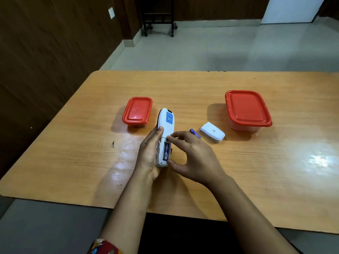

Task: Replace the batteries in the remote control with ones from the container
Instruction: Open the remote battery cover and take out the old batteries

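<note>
Dark wood-panelled wall (pixel 45 52), grey tiled floor (pixel 201 50), wheeled black stand (pixel 158 17).

You find no legible text. Blue label (pixel 169 117) on remote control (pixel 164 125) back: print too small. Code sticker (pixel 213 130) on battery cover (pixel 212 134): unreadable. Battery (pixel 166 151) wrapper in compartment: blurred.

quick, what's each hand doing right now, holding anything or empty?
Left hand: closed around the remote, holding it on the table.
Right hand: open, fingertips at the remote's battery slot; whether it grips anything cannot be told.
</note>
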